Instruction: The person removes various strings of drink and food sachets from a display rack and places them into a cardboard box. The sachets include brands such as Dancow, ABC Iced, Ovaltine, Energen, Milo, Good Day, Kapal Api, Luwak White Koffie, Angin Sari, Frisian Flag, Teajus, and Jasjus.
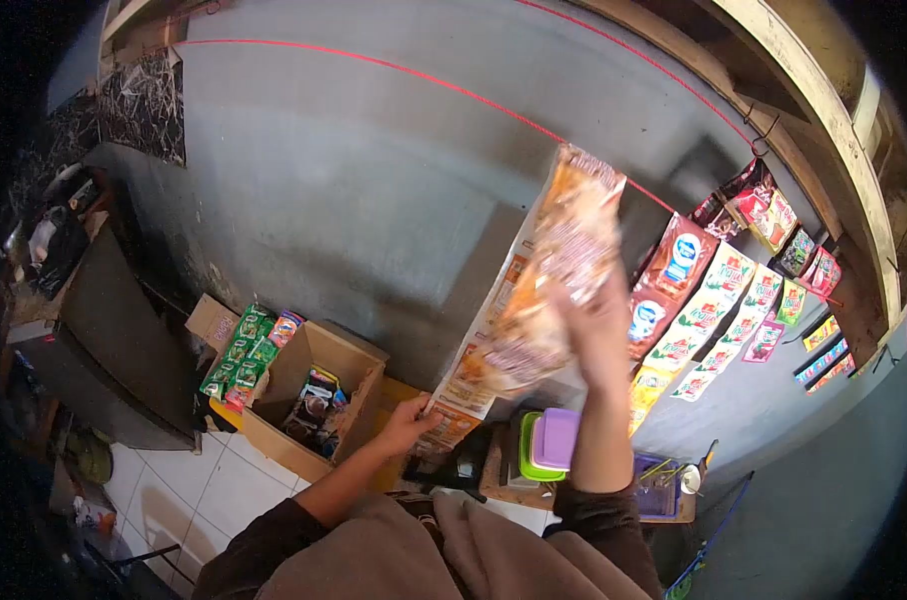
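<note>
A long strip of orange and white snack sachets [544, 280] hangs down in front of the grey wall. My right hand [596, 335] is raised and grips the strip near its middle. My left hand [411, 422] holds the strip's bottom end, lower and to the left. Both forearms wear brown sleeves pushed up toward the elbows.
More sachet strips [714, 300] hang along the wall to the right, below a red cord [394, 68]. An open cardboard box [314, 395] of packets and green sachets [242, 355] sit at lower left. Green and purple lidded tubs [549, 442] rest on a small table below.
</note>
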### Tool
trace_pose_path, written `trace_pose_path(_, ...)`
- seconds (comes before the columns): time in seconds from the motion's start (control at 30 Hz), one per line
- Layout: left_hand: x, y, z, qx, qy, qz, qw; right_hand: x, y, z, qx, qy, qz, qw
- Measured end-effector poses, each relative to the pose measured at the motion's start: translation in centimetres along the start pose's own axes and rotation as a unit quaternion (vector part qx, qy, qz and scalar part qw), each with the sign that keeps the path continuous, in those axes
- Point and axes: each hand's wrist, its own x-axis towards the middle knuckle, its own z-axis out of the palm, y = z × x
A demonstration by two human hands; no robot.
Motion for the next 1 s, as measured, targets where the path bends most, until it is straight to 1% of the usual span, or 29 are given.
trace_pose_path(0.03,-0.3,0.1,0.1,0.0,0.0,-0.002,1.0,1.3,-1.0,-1.1,0.039,0.036,0.004,0.999)
trace_pose_path(0.07,-0.5,0.2,0.1,-0.034,0.014,-0.002,0.999,3.0,-3.0,-1.3,0.07,0.071,-0.037,0.994)
trace_pose_path(0.1,-0.7,0.2,0.1,-0.069,0.028,-0.001,0.997,4.6,-5.3,-1.2,0.085,0.104,-0.045,0.99)
trace_pose_path(0.13,-0.8,0.4,0.0,-0.07,0.025,-0.004,0.997,6.9,-5.5,-2.7,0.115,0.079,-0.012,0.99)
trace_pose_path(0.17,-1.0,0.7,-0.4,-0.004,0.026,-0.002,1.0,9.1,-5.7,-3.8,0.177,0.072,0.099,0.977)
trace_pose_path(0.2,-1.2,0.9,-0.6,0.062,0.026,0.0,0.998,10.7,-6.3,-4.6,0.239,0.014,0.188,0.952)
trace_pose_path(0.23,-1.4,0.9,-0.8,0.062,0.024,-0.002,0.998,13.1,-5.2,-6.2,0.349,-0.073,0.177,0.917)
trace_pose_path(0.3,-1.7,0.9,-1.2,0.063,0.01,-0.028,0.998,14.0,-5.2,-5.4,0.515,-0.004,0.192,0.835)
trace_pose_path(0.33,-1.9,1.6,-1.1,0.064,0.01,-0.029,0.997,14.3,-4.9,-5.0,0.552,0.011,0.19,0.812)
trace_pose_path(0.37,-2.1,2.3,-1.0,-0.012,0.027,-0.039,0.999,14.0,-4.5,-4.9,0.553,0.012,0.191,0.811)
trace_pose_path(0.4,-2.4,3.3,-0.9,-0.088,0.045,-0.05,0.994,13.3,-3.8,-4.8,0.478,0.034,0.136,0.867)
trace_pose_path(0.43,-2.4,4.3,-0.8,-0.085,0.047,-0.051,0.994,11.9,-3.8,-4.1,0.397,0.055,0.079,0.913)
trace_pose_path(0.47,-2.4,5.4,-0.7,-0.146,0.054,-0.026,0.987,10.2,-3.3,-4.1,0.361,0.036,0.056,0.93)
trace_pose_path(0.5,-2.5,6.6,-0.5,-0.207,0.062,-0.004,0.976,7.6,-2.9,-3.5,0.277,0.003,-0.013,0.961)
trace_pose_path(0.53,-2.5,7.7,-0.3,-0.219,0.039,0.022,0.975,4.5,-2.8,-2.7,0.236,0.004,-0.026,0.972)
trace_pose_path(0.57,-2.4,9.1,0.1,-0.22,0.049,0.016,0.974,1.4,-1.6,-2.6,0.205,-0.026,-0.004,0.978)
trace_pose_path(0.6,-2.1,10.6,0.4,-0.205,0.02,0.062,0.977,-1.6,-0.2,-2.1,0.167,0.002,0.055,0.984)
trace_pose_path(0.63,-1.7,11.5,0.6,-0.188,-0.009,0.106,0.976,-4.0,1.3,-1.8,0.095,-0.05,0.096,0.99)
trace_pose_path(0.67,-1.1,11.9,0.7,-0.185,0.003,0.099,0.978,-6.2,2.9,-1.5,0.024,-0.103,0.133,0.985)
trace_pose_path(0.73,0.2,12.4,1.0,-0.187,0.012,0.069,0.98,-9.6,6.7,-0.6,0.0,-0.147,0.184,0.972)
trace_pose_path(0.77,0.2,12.1,1.3,-0.183,0.014,0.062,0.981,-11.0,9.4,0.4,0.053,-0.093,0.184,0.977)
trace_pose_path(0.83,0.8,11.0,1.6,-0.097,-0.02,0.034,0.994,-12.9,12.6,1.4,-0.062,-0.075,0.137,0.986)
trace_pose_path(0.87,0.6,10.6,1.7,-0.083,-0.02,0.023,0.996,-13.7,13.6,1.6,-0.059,-0.064,0.14,0.986)
trace_pose_path(0.9,0.5,10.6,1.8,-0.079,-0.028,0.015,0.996,-14.4,14.5,1.6,-0.089,-0.062,0.114,0.988)
trace_pose_path(0.93,0.3,10.9,2.0,-0.046,-0.048,0.004,0.998,-14.9,14.6,1.7,-0.12,-0.059,0.09,0.987)
trace_pose_path(0.97,0.1,11.0,2.0,-0.013,-0.067,-0.007,0.998,-15.3,14.5,1.7,-0.119,-0.049,0.097,0.987)
trace_pose_path(1.0,-0.1,11.1,1.8,-0.01,-0.073,-0.017,0.997,-15.6,14.4,1.8,-0.099,-0.052,0.136,0.984)
